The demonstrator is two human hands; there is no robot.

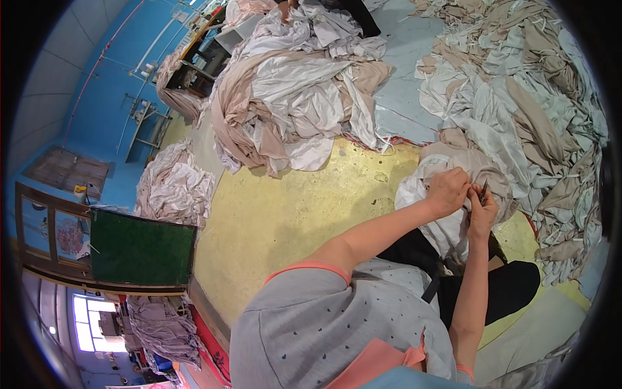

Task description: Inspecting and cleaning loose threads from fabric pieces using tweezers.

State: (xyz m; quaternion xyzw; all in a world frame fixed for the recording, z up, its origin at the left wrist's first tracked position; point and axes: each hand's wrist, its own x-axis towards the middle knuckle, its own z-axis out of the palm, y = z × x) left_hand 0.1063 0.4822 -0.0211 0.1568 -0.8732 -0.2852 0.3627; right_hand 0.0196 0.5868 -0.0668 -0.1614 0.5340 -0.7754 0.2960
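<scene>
Left hand [446, 192] is pinching soft white cloth [435, 223]; right hand [483, 209], touching it, is gripping a small dark tool [483, 189]. Crumpled beige fabric heap [518, 110] is lying just beyond the cloth.

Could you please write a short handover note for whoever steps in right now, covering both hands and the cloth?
Left hand: closed on a fold of the white garment, pinching it taut over the lap.
Right hand: fingers shut on a small dark tool, likely thread snips, its tip at the cloth just beside the left hand.
Things: the garment lies across the knees; a big mixed pile of beige and pale pieces lies right of it, another heap across the yellow floor.
Done: cannot tell which pile is finished.
Left: the piece in hand looks mid-trim.
</scene>
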